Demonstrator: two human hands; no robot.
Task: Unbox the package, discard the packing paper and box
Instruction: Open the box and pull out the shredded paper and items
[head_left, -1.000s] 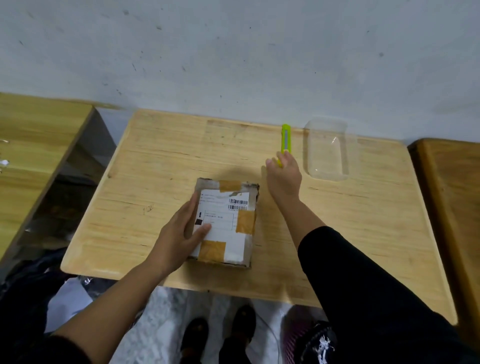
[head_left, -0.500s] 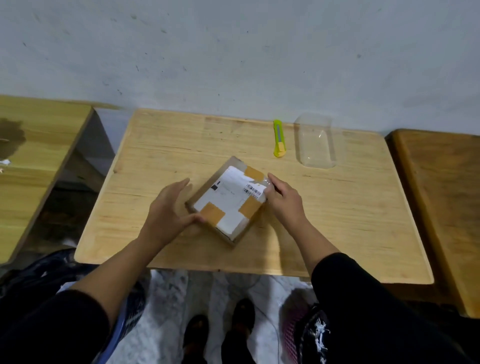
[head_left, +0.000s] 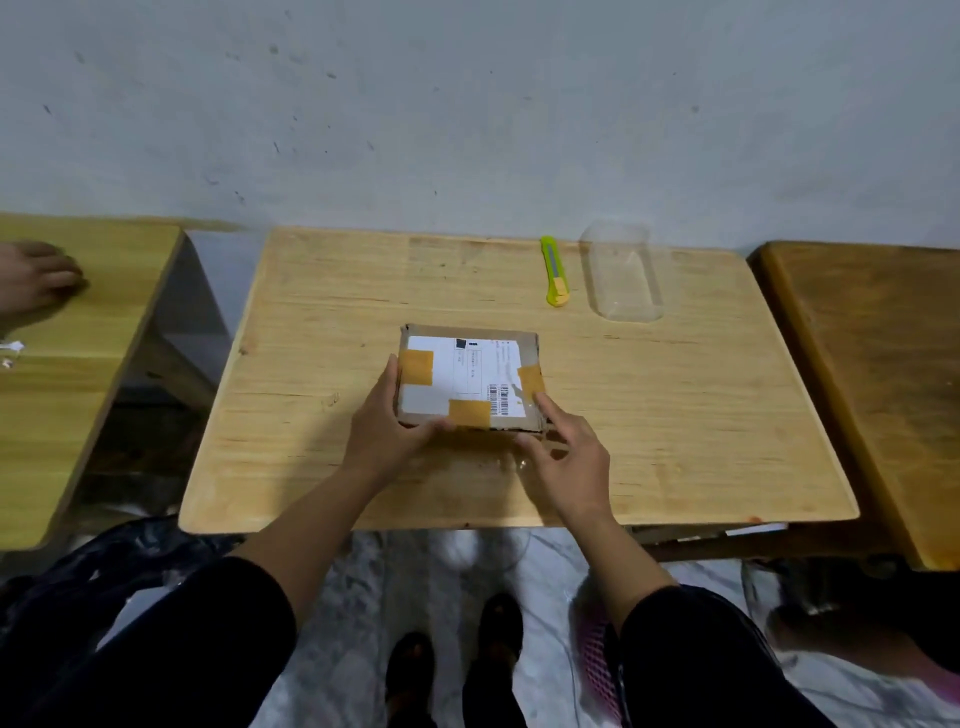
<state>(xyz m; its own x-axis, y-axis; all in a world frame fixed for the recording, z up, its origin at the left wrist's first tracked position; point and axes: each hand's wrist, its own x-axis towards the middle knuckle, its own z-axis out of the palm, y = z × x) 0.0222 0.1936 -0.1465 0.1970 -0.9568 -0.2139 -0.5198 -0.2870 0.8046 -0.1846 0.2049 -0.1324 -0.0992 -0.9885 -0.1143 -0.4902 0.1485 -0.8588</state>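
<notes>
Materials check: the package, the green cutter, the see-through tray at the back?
Package: looks like brown corrugated cardboard, matte, with a white paper label and tan tape patches. Cutter: probably glossy lime-green plastic, yellow slider; blade not visible. Clear tray: likely thin transparent plastic, since the wood grain shows through and its edges glint.

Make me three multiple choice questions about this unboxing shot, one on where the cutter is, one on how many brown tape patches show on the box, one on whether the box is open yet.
1. Where is the cutter?
A. In the right hand
B. On the table, left of the clear tray
C. On top of the box

2. How many brown tape patches show on the box?
A. One
B. Three
C. Five

3. What state is the box in?
A. Taped closed
B. Flaps open
C. Crushed flat

Answers:
1 B: it lies on the table beside the clear tray, untouched.
2 B: left, near and right edges.
3 A: tape unbroken; left hand holds its corner, right hand touches the right side.
</notes>
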